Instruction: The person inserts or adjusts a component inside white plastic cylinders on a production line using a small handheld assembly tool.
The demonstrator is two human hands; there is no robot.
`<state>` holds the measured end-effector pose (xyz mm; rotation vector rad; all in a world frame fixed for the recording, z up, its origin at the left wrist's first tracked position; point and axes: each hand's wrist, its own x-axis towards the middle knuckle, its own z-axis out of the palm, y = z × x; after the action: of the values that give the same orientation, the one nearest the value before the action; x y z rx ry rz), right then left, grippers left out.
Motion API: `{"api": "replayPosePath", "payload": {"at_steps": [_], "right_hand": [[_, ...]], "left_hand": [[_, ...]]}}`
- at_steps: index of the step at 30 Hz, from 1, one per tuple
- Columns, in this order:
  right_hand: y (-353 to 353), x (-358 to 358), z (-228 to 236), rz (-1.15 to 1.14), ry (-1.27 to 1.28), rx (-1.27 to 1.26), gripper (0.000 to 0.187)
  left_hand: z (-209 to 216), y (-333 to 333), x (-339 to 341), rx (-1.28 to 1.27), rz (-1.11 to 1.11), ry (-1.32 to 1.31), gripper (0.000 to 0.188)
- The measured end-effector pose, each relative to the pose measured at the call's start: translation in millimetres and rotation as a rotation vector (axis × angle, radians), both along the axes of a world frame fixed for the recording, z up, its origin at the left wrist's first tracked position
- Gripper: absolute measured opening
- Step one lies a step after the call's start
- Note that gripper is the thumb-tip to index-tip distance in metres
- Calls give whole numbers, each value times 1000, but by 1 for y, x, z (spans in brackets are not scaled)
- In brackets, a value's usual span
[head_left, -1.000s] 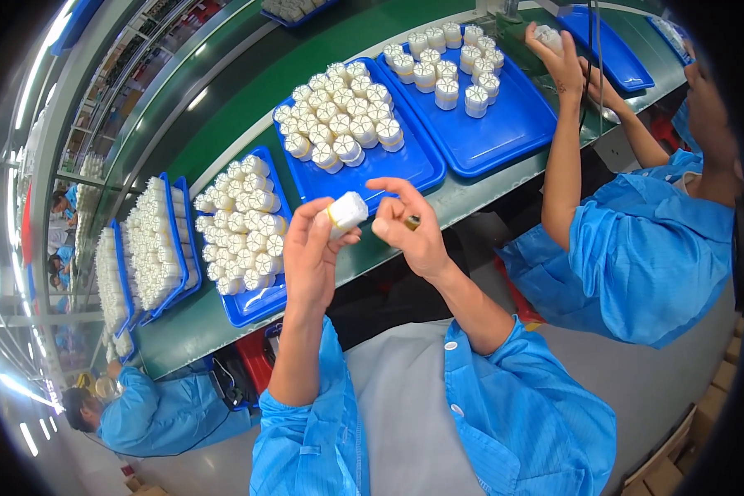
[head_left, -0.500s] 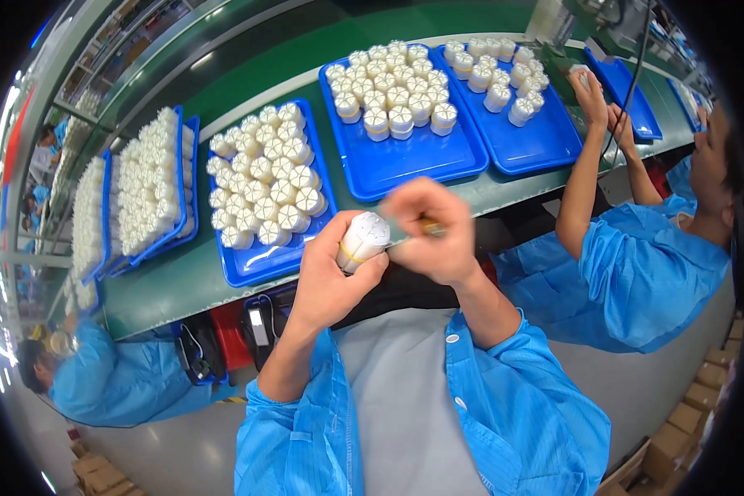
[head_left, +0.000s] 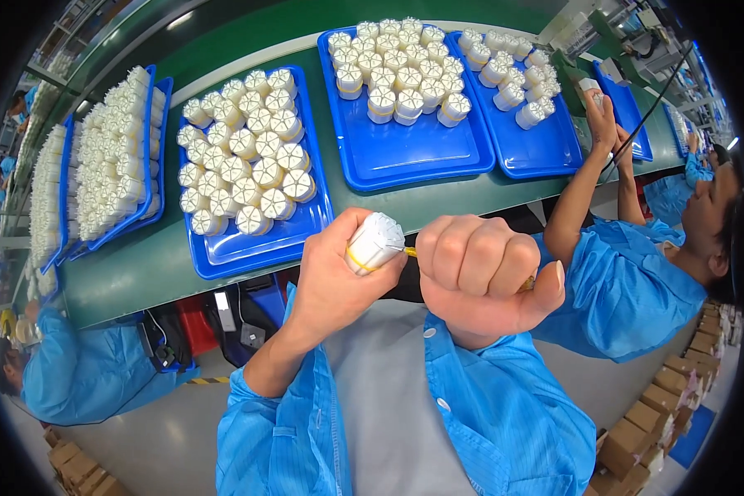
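Observation:
My left hand (head_left: 326,269) is wrapped round a white cylindrical bundle (head_left: 375,244), held with its folded, pleated end facing up. A yellow band circles the bundle lower down. To its right, my right hand (head_left: 484,277) makes a fist round a slim yellow-handled tool (head_left: 411,251). The tool's thin dark tip meets the upper side of the bundle near its rim; most of the handle is hidden in the fist, so its exact kind does not show. Beyond my left hand lies a blue tray (head_left: 260,263) filled with rows of similar white bundles (head_left: 244,192).
A second blue tray (head_left: 422,161) and a third (head_left: 546,157) hold more bundles along the green bench (head_left: 124,281). Stacked loaded trays (head_left: 112,157) stand at the left. A co-worker (head_left: 628,273) handles a white piece at the right; another person (head_left: 83,364) sits at the left.
My right hand, blurred before, has tightened into a fist, and its tool's tip now touches the bundle. My left hand keeps its hold. The whole view has shifted slightly.

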<state>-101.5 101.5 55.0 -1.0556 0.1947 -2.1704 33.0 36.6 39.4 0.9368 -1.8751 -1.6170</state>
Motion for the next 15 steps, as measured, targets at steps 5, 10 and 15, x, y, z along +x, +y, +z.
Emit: {"api": "replayPosePath", "payload": {"at_steps": [5,10,15], "right_hand": [[-2,-2,-7,22,-29,29,57],[-13,-6,-23,130,-95,87,52],[-21,-13,-34,223,-208,147,51]], "left_hand": [[-5,-6,-3,-15,-14,-1,32],[-10,-11,-7,-101,-27,-96,28],[-19,-15,-10,-82,-38,-66,29]]}}
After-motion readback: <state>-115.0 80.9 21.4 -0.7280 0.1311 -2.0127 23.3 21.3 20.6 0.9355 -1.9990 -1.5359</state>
